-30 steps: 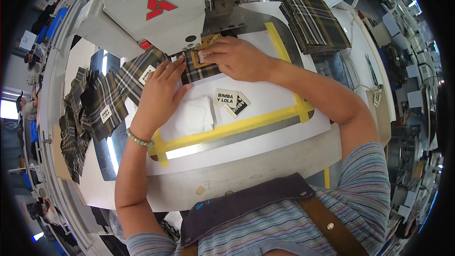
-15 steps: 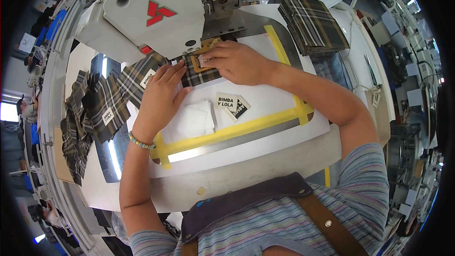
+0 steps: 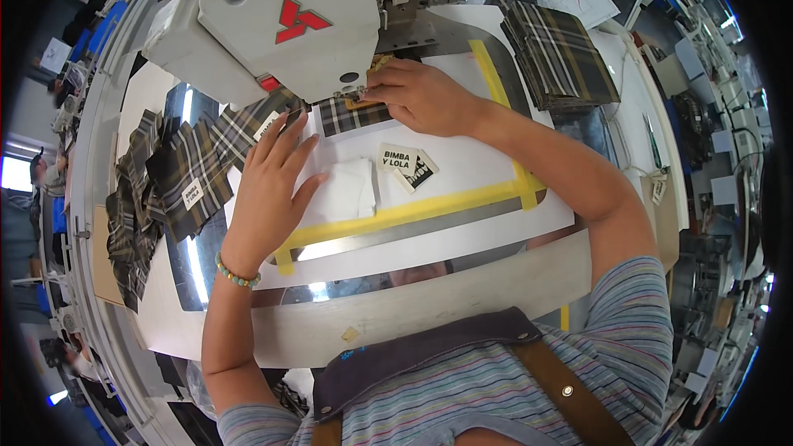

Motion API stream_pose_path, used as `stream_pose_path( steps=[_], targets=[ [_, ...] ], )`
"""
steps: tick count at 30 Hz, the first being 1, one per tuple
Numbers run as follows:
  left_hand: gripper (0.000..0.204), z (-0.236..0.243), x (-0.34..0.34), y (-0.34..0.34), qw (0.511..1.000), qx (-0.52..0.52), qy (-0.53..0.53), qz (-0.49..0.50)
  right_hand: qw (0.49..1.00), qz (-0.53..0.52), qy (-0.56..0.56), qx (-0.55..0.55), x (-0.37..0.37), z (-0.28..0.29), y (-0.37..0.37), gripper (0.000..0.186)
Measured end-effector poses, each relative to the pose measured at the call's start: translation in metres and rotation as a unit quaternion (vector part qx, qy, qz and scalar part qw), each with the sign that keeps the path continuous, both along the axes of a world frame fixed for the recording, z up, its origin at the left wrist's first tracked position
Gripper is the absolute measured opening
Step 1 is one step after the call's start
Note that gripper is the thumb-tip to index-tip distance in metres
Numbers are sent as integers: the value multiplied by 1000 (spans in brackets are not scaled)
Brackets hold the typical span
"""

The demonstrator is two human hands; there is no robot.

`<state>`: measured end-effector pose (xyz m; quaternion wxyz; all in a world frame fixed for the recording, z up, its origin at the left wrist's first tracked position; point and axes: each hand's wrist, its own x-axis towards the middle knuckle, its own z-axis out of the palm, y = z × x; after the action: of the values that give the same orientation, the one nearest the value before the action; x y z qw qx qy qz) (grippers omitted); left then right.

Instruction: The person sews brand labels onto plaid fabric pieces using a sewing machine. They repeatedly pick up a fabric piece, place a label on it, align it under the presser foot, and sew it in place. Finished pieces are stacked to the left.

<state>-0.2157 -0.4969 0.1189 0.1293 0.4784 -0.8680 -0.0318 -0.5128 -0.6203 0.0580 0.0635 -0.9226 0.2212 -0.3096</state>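
While the left hand (image 3: 268, 190) lies spread, the right hand (image 3: 429, 101) works at the machine head (image 3: 289, 29)

At the left of the frame, labelled plaid pieces (image 3: 190, 169) lie overlapped and rumpled on the counter (image 3: 289, 334). Next to them, the left hand is palm down, its fingers fanned toward the top of the frame, grasping nothing that shows; whether its fingertips press on the cloth behind them, I cannot tell. Its forearm rises nearly straight from the lower edge, a beaded bracelet (image 3: 238, 274) at the wrist.

In the upper middle, the plaid strip (image 3: 353, 121) lies flat by the lower edge of the machine head. The step in hand looks like setting this strip in place; the next move seems to call for keeping it flat and lined up, fingers clear of the head. Below it, white squares (image 3: 347, 186) and loose labels (image 3: 397, 157) rest inside a border of yellow tape (image 3: 388, 221).

The right hand reaches in with its fingers curled together at a tan frame (image 3: 355, 104); its fingertips are partly hidden, so I cannot tell whether they pinch anything. Its forearm slants up from the lower right, elbow out. At upper right stands a neat plaid stack (image 3: 570, 58).
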Motion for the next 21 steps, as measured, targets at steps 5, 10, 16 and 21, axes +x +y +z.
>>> stream_pose_path(
  steps=[5, 10, 16, 21],
  targets=[
    [48, -1, 9, 7, 1000, -6, -8, 12, 1000, 6, 12, 3, 2, 5, 0, 28],
    [46, -2, 7, 8, 1000, -9, 2, 11, 998, -8, 4, -62, -3, 6, 7, 31],
    [41, 4, 6, 6, 999, -1, 25, -39, 991, -88, -25, 93, -32, 22, 18, 29],
    [40, 5, -11, -8, 996, -4, 49, -75, 993, -90, -46, 68, -43, 10, 16, 26]
  ],
)
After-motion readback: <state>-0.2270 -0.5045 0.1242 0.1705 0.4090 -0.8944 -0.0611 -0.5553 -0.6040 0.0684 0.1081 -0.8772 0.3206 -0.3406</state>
